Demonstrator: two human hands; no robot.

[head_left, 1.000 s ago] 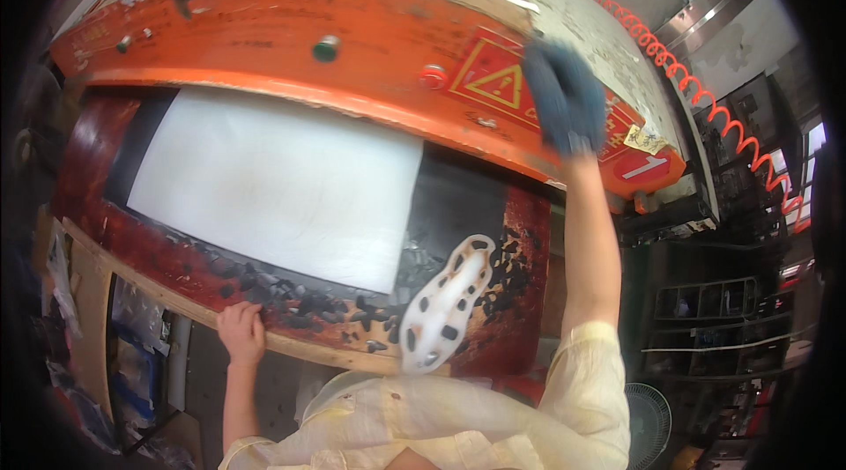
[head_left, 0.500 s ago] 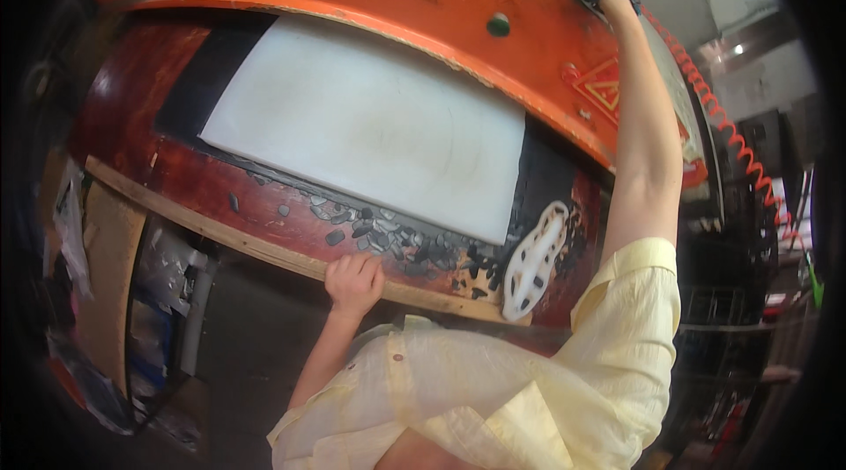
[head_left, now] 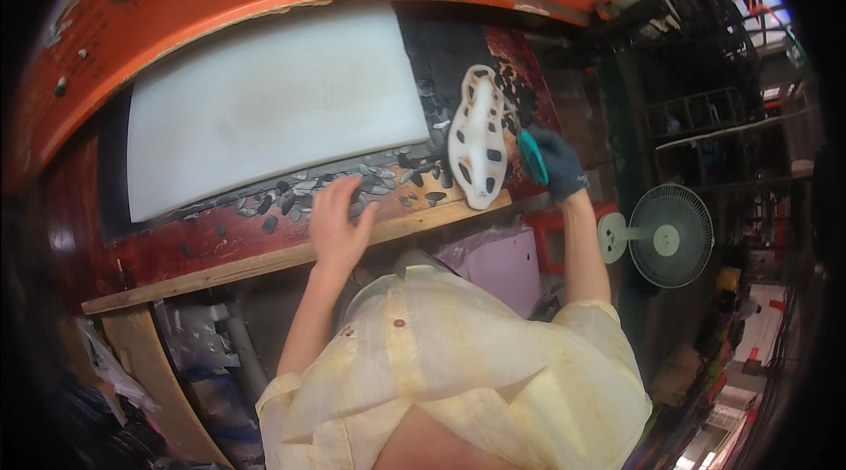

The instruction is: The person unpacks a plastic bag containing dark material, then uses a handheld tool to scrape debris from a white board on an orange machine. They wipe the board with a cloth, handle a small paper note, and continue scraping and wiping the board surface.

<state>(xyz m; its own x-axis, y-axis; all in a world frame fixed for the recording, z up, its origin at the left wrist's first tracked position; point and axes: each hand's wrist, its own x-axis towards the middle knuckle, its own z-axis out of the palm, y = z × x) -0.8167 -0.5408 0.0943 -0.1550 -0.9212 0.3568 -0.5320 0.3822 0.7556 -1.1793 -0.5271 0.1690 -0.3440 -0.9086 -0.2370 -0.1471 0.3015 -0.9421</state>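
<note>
Our right hand [head_left: 560, 167], curled round teal scissors [head_left: 531, 155], has come down within reach of the white perforated piece [head_left: 478, 129]; our left hand [head_left: 337, 225], loosely spread, looks empty.

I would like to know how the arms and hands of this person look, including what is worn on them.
The right hand wears a dark blue-grey glove ending near the wrist; the left hand is bare. Both forearms are uncovered, below short, loose, pale yellow sleeves.
</note>
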